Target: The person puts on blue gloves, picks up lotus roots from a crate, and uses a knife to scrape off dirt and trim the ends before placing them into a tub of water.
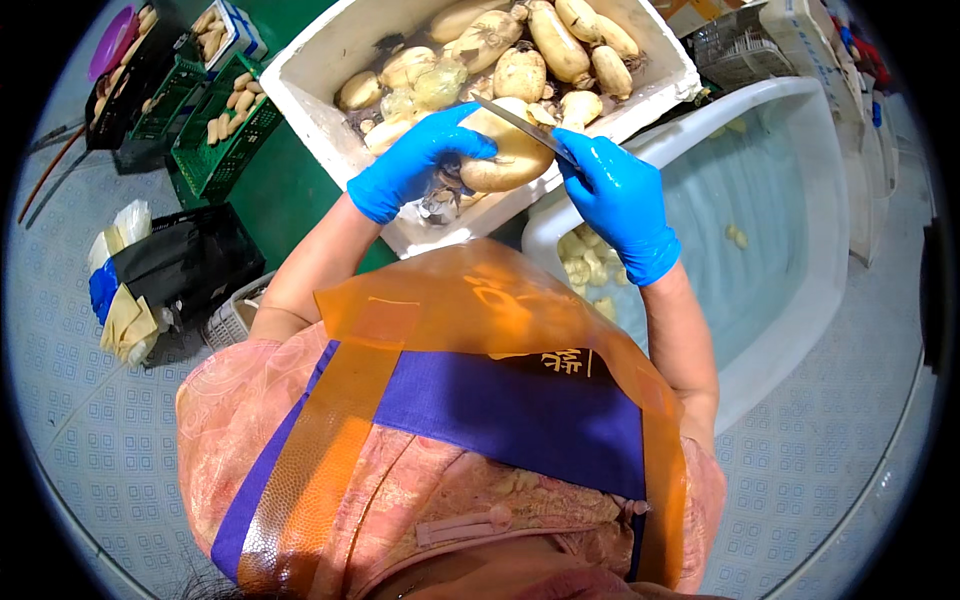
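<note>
My left hand [424, 159], in a blue glove, grips a thick cream-coloured lotus root [510, 161] over the near part of a white foam box [315, 124]. In my blue-gloved right hand [616, 199] is a knife [521, 126], its blade pointing up and left across the upper side of that root. I cannot tell whether the edge is cutting into it. Several more lotus roots [555, 41] lie piled in the box, some with dark rootlets. Next to my left hand, a pale translucent clump [437, 84] rests among them.
To the right is a white tub [821, 225] of water with pale root pieces [589, 259] at its near left. Green crates [225, 161] hold roots at the upper left. A black crate [199, 255] with bags stands at the left, beside a white basket [229, 319].
</note>
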The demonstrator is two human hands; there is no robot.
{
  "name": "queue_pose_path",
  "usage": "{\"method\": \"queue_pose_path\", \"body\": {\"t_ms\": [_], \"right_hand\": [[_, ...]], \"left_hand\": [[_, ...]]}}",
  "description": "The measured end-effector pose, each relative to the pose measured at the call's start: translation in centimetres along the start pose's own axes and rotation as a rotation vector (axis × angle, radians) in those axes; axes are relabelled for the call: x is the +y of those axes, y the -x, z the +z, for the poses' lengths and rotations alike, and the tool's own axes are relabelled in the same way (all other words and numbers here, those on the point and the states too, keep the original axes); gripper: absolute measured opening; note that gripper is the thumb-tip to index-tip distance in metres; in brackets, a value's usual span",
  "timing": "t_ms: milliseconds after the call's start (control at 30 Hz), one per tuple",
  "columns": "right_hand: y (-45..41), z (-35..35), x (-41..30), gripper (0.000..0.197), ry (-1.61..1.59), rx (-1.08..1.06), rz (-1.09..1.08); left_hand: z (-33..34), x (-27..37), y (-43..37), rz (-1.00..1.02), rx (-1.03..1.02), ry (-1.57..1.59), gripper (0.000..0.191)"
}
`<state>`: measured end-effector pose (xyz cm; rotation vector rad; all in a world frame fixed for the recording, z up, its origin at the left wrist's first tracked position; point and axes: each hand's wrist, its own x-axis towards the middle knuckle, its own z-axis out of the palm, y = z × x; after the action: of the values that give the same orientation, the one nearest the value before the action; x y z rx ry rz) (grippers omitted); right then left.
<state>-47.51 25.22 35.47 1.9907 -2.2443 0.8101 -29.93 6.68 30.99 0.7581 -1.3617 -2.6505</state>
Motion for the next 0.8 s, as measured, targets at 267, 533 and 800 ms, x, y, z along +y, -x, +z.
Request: {"method": "queue_pose_path", "body": {"t_ms": [267,533,800], "right_hand": [[2.1,1.9,7.0,0.025,-0.115,-0.31,0.386],[-4.7,-1.5,0.1,0.046,-0.993,-0.233,0.917],[-1.5,3.5,1.9,0.044,-1.476,-0.109,1.048]], "left_hand": [[-0.4,2.0,3.3,0.073,-0.212,0.223,0.062],[-0.1,4.3,0.6,0.299,0.001,-0.55,0.059],[0.0,5.2,-2.0,0.265,-0.273,0.031,0.069]]}}
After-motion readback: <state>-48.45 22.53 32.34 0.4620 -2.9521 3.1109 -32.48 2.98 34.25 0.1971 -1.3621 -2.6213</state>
